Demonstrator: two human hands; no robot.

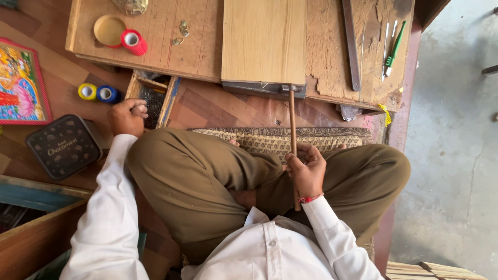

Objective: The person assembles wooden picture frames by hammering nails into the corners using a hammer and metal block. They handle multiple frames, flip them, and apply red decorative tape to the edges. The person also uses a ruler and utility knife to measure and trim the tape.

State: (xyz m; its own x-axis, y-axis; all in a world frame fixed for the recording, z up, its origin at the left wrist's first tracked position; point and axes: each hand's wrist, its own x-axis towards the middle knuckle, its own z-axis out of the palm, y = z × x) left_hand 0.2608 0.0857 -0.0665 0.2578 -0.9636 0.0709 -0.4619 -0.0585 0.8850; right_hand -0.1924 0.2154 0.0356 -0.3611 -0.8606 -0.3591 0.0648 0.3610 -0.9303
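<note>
I sit cross-legged on a patterned mat point(270, 138) in front of a low worn wooden board point(171, 41). My right hand point(306, 171) is closed around the wooden handle of a hammer point(292, 124); its metal head rests at the near edge of a pale wood panel point(263, 41) lying on the board. My left hand point(126, 117) reaches to the left, fingers pinched at the edge of a small wooden box of dark small nails point(153, 101). What the fingers hold, if anything, is hidden.
On the board lie a red tape roll point(134, 42), a round yellow lid point(109, 29), small brass fittings point(181, 32), a metal bar point(350, 44) and a green-handled tool point(394, 49). Yellow and blue rolls point(97, 93), a dark tin point(64, 146) and a colourful picture point(21, 83) lie left.
</note>
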